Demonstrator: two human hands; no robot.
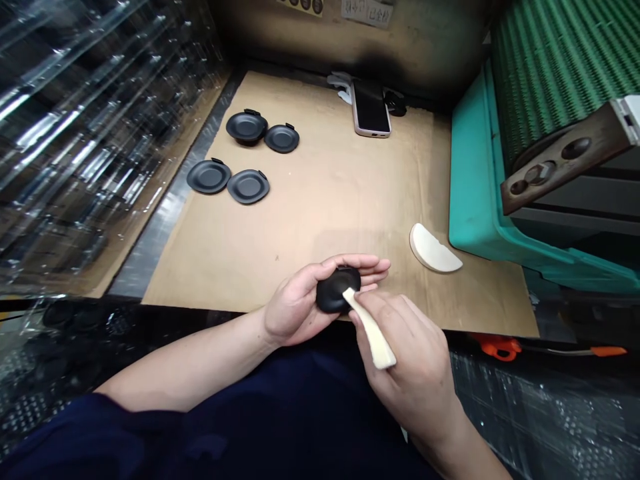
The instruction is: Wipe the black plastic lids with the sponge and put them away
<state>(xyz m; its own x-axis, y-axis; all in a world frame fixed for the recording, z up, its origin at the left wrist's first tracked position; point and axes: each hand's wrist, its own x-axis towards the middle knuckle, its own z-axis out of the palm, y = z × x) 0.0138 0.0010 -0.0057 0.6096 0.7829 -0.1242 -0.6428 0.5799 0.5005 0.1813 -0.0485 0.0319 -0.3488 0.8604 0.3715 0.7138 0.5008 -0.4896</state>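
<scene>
A: Where is the black dish (327, 292) found?
B: In the left hand (300, 303), above the near edge of the cardboard sheet (340, 207); it is cradled in the palm, with the thumb laid along its rim and the fingers stretched out beyond it.
A: And the right hand (413, 353)?
B: A cream strip (376, 343) is gripped between thumb and fingers; its narrow tip is held over the dish's face (whether they touch cannot be told).
A: Farther out?
B: A white half-round pad (434, 250) is seen on the cardboard, to the right; four similar black pieces (208, 177) are laid in two pairs at the far left; a phone (371, 110) is placed face up near the back.
A: The margins?
B: Clear plastic trays (125, 113) are seen at left, partly blurred; the right is occupied by a teal bin (470, 167), with a green ribbed surface (565, 60) above.
</scene>
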